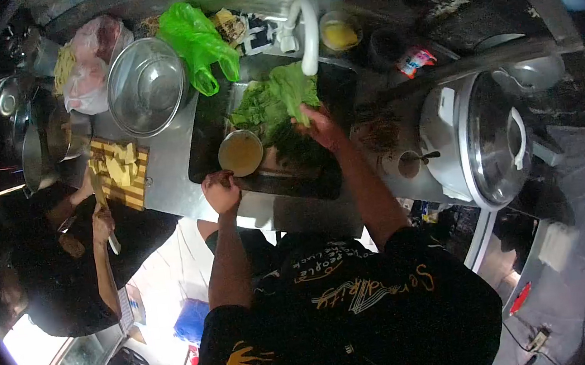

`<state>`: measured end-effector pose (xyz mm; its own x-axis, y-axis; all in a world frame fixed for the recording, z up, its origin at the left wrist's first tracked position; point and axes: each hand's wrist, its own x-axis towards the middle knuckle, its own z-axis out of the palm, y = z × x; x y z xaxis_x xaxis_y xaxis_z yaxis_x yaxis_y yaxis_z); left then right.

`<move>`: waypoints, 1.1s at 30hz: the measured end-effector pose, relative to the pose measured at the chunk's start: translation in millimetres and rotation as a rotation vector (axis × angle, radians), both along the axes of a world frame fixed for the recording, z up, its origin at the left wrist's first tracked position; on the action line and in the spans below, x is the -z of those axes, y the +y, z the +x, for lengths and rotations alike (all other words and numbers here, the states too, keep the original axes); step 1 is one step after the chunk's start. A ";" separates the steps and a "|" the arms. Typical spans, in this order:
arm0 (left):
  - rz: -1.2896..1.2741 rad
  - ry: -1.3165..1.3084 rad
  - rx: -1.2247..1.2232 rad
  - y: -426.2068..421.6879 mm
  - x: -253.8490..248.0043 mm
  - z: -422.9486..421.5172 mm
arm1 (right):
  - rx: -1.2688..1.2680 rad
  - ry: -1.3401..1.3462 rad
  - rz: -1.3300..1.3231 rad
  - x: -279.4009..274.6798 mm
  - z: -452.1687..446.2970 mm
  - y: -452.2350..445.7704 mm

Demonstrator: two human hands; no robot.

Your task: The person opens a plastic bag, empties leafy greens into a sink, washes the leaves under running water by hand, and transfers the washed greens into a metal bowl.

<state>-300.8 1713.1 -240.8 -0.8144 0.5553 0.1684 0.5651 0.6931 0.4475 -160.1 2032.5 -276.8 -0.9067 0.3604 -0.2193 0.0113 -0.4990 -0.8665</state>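
Leafy green lettuce (293, 90) is in my right hand (322, 127), its fingers closed round the lower end of the leaves, under the white curved tap (309, 36). More greens (255, 105) lie in the dark sink (207, 131). My left hand (222, 192) is closed at the sink's front edge, just below a round bowl of cloudy yellowish liquid (241, 153); what its fingers hold, if anything, is too small to make out.
A steel bowl (147, 87) and a green plastic bag (195, 42) stand behind left. At the left a co-worker's hands (101, 222) hold a knife by a striped board (138, 193) with yellow pieces. A large lidded pot (493, 139) stands right.
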 end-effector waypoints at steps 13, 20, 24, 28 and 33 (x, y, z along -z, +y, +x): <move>0.648 -0.975 0.020 180.3 -23.6 34.0 | 0.347 -0.193 0.203 -43.7 -26.7 -25.6; 0.657 -1.228 -0.138 223.0 -33.8 39.2 | 0.272 -0.226 0.680 -8.7 -12.0 -5.1; 0.828 -1.540 -0.215 235.6 -38.5 34.5 | 0.266 -0.327 0.627 -33.0 -1.7 -1.3; 0.816 -1.589 -0.260 239.6 -38.8 28.3 | 0.357 -0.147 0.485 -45.8 -7.4 -3.7; 0.857 -1.480 -0.399 237.7 -67.1 32.0 | 0.541 -0.043 0.047 -42.1 -5.6 -11.5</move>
